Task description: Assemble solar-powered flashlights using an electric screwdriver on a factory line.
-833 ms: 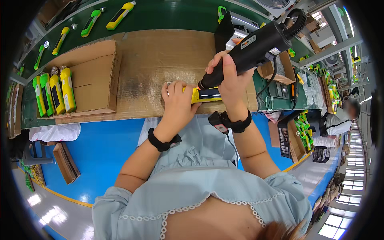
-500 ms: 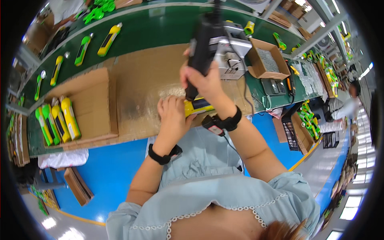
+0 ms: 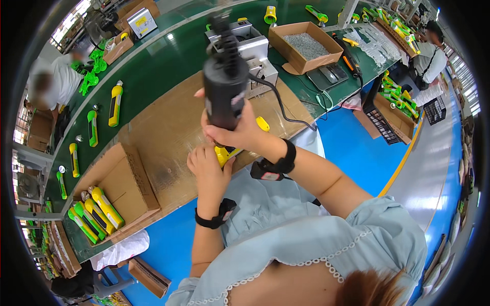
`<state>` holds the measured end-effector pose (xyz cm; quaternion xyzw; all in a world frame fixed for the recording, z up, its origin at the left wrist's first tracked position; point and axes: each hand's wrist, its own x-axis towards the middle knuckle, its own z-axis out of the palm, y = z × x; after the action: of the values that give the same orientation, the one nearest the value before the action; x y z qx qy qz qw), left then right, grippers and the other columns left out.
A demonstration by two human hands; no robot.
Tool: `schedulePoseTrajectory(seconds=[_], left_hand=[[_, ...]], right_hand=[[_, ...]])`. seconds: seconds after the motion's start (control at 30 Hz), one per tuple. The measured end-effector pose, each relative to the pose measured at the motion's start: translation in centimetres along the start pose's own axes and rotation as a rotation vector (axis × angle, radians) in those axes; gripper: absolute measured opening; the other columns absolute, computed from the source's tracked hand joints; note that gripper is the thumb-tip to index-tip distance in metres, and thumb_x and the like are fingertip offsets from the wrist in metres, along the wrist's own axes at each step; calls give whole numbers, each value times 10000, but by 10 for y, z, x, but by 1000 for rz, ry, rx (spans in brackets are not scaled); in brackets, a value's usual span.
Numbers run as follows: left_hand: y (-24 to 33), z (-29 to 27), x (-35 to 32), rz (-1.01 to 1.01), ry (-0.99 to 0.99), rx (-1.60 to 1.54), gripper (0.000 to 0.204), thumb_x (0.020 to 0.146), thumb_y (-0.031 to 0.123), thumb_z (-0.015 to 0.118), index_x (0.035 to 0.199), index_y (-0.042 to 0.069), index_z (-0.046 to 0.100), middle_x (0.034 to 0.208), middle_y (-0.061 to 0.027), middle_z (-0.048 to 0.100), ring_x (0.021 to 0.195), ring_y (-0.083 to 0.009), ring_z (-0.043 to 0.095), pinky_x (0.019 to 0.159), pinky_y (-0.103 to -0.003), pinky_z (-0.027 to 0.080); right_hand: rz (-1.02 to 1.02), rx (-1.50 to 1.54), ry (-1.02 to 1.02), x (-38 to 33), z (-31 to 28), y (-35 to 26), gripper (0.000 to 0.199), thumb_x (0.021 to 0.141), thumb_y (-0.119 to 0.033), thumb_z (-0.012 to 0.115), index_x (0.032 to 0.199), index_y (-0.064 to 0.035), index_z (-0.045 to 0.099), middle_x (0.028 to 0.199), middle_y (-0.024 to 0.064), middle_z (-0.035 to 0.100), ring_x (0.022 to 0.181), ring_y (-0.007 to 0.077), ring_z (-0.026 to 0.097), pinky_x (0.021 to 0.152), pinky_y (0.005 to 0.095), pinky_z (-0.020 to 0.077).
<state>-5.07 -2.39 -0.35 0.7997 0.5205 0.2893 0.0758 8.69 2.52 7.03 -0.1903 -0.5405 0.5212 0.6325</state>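
Observation:
My right hand [image 3: 237, 130] is wrapped round a black electric screwdriver [image 3: 220, 94], which stands upright over the cardboard-topped bench. Its tip is hidden behind my hands. Below it, my left hand [image 3: 208, 168] has its fingers closed on a yellow flashlight-like casing [image 3: 222, 156] with a dark panel, holding it down near the bench's front edge. Past my right hand a rounded yellow piece [image 3: 263, 124] shows; I cannot tell whether it belongs to the same casing.
An open carton [image 3: 122, 178] at left holds several yellow and green flashlight-like units [image 3: 104, 206]. More lie on the green bench [image 3: 148, 66]. Beyond my right hand stand a silver metal fixture [image 3: 258, 56] and a carton of small metal parts [image 3: 306, 46]. A cable [image 3: 286, 112] trails across the cardboard.
The whole view has turned, so the bench now slants up to the right. The screwdriver stays in my right hand over the casing, and my left hand keeps its hold.

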Motion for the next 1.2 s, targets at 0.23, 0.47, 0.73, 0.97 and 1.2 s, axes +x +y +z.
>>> schedulePoseTrajectory(seconds=[0.23,0.47,0.73,0.97,1.2], left_hand=[[9,-12,1,9,-55,72,506,701,144,710,1144,31,492,1109,-185,471,1107,-379,395,979,-475,263],[7,-15,2,27,-100,71,525,711,118,697,1174,24,468,1127,-197,447,1119,-387,388,988,-483,260],[10,-22,6,3,-137,89,494,707,117,707,1157,45,515,1095,-191,460,1092,-387,395,963,-473,283],[7,-16,8,56,-115,35,455,725,117,694,1119,-8,501,1115,-205,465,1116,-394,395,974,-471,292],[0,-9,15,116,-77,-43,447,711,123,698,1090,4,492,1094,-200,472,1084,-382,424,963,-465,294]], right_hand=[[-449,-361,341,40,-40,-56,398,732,-97,752,1036,-35,502,792,-11,568,679,54,518,591,212,438],[-555,-422,401,95,-100,-40,316,785,-88,701,1004,-28,481,729,10,576,590,64,543,530,218,444],[-356,-344,290,95,-92,-45,243,833,-18,630,1008,-41,463,664,6,522,505,82,506,454,224,405],[-210,-165,241,34,-66,-49,278,830,-25,623,1052,-11,456,642,57,564,481,117,536,460,244,433],[-235,28,148,-15,-8,-49,510,844,-58,597,1274,12,332,683,98,583,558,144,566,539,271,474]])
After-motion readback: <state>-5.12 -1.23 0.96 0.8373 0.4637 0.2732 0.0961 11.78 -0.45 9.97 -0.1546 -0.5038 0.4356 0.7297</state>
